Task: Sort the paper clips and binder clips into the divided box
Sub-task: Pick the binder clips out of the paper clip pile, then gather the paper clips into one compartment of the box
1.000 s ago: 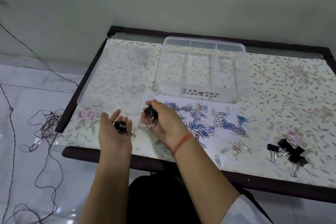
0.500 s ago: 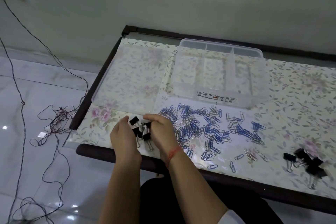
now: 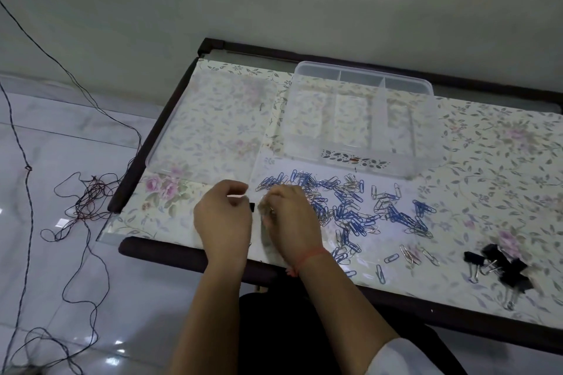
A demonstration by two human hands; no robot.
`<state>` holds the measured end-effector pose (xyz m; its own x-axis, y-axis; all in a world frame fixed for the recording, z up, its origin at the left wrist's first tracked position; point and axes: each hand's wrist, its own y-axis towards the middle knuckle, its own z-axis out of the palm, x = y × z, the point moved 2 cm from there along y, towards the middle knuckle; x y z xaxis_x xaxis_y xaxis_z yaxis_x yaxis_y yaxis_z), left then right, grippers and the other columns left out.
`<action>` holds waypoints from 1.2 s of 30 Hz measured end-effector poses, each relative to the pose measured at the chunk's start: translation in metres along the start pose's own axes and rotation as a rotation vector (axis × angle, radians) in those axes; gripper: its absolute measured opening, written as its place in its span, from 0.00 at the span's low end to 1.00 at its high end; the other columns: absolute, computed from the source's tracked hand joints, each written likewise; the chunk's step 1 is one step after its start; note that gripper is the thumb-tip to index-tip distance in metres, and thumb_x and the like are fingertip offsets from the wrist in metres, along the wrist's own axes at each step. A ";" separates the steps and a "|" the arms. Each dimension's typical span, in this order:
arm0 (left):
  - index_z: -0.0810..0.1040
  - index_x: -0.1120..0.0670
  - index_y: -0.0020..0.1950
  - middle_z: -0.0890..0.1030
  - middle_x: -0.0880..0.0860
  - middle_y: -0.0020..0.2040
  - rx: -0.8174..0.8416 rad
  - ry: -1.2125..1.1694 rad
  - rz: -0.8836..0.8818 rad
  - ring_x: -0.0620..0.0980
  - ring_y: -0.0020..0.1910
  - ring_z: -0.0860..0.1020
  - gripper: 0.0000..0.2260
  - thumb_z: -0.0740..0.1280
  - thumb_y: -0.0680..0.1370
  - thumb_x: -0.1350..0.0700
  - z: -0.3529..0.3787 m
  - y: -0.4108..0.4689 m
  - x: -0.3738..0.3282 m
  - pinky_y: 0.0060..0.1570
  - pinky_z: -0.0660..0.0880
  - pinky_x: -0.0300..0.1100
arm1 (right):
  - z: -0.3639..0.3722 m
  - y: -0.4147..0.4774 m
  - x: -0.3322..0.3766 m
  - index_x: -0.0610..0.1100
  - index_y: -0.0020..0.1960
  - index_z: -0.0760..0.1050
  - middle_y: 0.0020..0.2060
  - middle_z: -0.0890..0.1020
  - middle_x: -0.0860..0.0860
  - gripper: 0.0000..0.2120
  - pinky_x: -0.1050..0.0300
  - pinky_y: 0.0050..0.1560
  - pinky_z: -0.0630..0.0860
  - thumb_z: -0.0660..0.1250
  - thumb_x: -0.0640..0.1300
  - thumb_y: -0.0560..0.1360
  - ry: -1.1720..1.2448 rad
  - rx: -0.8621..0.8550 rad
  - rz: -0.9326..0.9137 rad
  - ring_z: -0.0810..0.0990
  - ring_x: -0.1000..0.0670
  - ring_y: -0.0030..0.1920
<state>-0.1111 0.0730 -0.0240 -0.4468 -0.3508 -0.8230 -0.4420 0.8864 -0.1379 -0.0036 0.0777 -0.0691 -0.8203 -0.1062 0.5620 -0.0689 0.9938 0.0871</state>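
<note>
Your left hand [image 3: 224, 216] and right hand [image 3: 289, 216] are curled, knuckles up; what the fingers grasp, I cannot tell. The divided box [image 3: 359, 122] lies beyond them, nearer your right hand.

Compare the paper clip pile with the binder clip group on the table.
The paper clips are thin wire, mostly blue with some silver, and many; the binder clips are chunky, black with silver handles, and few. The paper clips spread just in front of the divided box; the binder clips sit at the table's near right. Both are still unsorted.
</note>
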 end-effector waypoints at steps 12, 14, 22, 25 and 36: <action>0.78 0.53 0.56 0.80 0.54 0.54 0.525 0.581 0.294 0.53 0.53 0.77 0.18 0.66 0.68 0.68 0.043 -0.010 0.001 0.47 0.71 0.42 | -0.084 -0.038 -0.060 0.49 0.48 0.82 0.48 0.79 0.54 0.09 0.60 0.46 0.66 0.72 0.48 0.68 -0.071 0.040 0.145 0.70 0.51 0.54; 0.76 0.53 0.55 0.77 0.54 0.51 0.619 0.659 0.331 0.54 0.49 0.76 0.18 0.68 0.68 0.67 0.048 -0.015 0.003 0.43 0.70 0.43 | -0.081 -0.045 -0.055 0.50 0.49 0.80 0.49 0.76 0.53 0.14 0.59 0.47 0.68 0.74 0.50 0.64 -0.129 0.118 0.131 0.69 0.51 0.55; 0.72 0.51 0.42 0.70 0.47 0.38 0.694 0.664 0.425 0.50 0.43 0.71 0.13 0.69 0.65 0.66 0.061 -0.029 -0.005 0.35 0.61 0.37 | -0.072 -0.045 -0.063 0.48 0.45 0.77 0.47 0.72 0.50 0.11 0.60 0.40 0.71 0.71 0.38 0.65 0.021 0.199 0.310 0.77 0.47 0.43; 0.79 0.54 0.45 0.75 0.48 0.40 0.671 0.549 0.396 0.52 0.45 0.76 0.12 0.70 0.65 0.65 0.069 -0.035 -0.011 0.40 0.66 0.38 | -0.095 -0.051 -0.074 0.51 0.47 0.77 0.48 0.73 0.51 0.14 0.61 0.40 0.70 0.75 0.42 0.64 0.037 0.172 0.372 0.76 0.49 0.44; 0.80 0.53 0.48 0.82 0.53 0.45 0.777 0.438 0.381 0.47 0.40 0.75 0.16 0.70 0.63 0.67 0.078 -0.049 -0.019 0.39 0.68 0.36 | -0.092 -0.072 -0.095 0.48 0.47 0.72 0.51 0.74 0.46 0.26 0.55 0.45 0.72 0.80 0.50 0.55 -0.067 0.338 0.647 0.78 0.42 0.49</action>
<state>-0.0197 0.0597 -0.0447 -0.7735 0.0596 -0.6309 0.3593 0.8613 -0.3592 0.1314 0.0128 -0.0529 -0.7881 0.4974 0.3626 0.2791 0.8139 -0.5097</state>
